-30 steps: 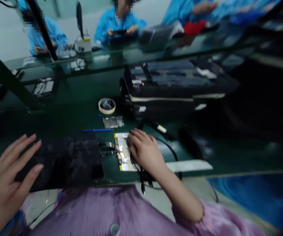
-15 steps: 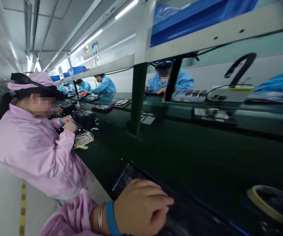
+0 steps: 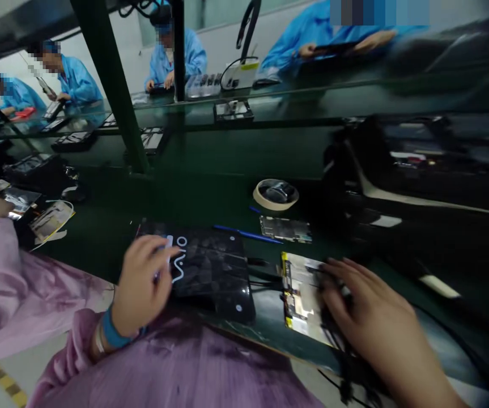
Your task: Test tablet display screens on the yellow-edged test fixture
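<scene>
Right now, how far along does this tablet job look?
Opened up: the black back cover lies beside the exposed inner frame, thin cables between them. In hand: left hand on the cover, right hand on the frame. A loose circuit board remains unfitted.

One black tablet cover [image 3: 210, 272], one tape roll [image 3: 275, 194], two circuit boards [image 3: 285, 229], one blue stick [image 3: 248, 233], two hands [image 3: 144, 283].

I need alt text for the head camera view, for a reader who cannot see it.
A person's left hand rests on a black tablet back cover on a green workbench, while the right hand lies on an opened device with circuit parts. Behind them lie a tape roll, a small circuit board and a blue stick.
</scene>
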Motion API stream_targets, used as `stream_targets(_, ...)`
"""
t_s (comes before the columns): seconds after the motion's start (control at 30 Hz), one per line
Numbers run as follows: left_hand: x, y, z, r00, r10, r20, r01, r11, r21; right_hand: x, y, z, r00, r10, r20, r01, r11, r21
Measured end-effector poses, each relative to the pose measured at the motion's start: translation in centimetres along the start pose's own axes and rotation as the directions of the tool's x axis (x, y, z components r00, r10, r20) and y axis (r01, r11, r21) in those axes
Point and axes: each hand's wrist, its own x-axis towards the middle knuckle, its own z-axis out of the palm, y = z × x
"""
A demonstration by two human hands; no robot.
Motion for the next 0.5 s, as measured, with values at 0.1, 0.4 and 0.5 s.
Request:
stream_targets(0.1, -0.2, 2.3, 2.4, 0.941, 0.263, 0.211, -0.261, 0.965, -0.041, 0.4, -0.6, 0.0, 0.998, -0.007, -0.058, 0.006, 1.000, -0.023)
stream_targets(0.4, -2.2, -4.5, -2.6, 0.980, -0.164, -0.114, 0.197, 0.885, 0.422, 1.0, -0.9, -1.2, 0.995, -0.087, -0.041, 0.087, 0.996, -0.006)
stream_targets(0.5, -2.8, -5.6, -3.4, 0.943, -0.253, -0.216, 0.309, 0.907, 0.286, 1.0, -1.1, -1.5, 0.999, -0.029, -0.024, 0.029, 0.999, 0.034)
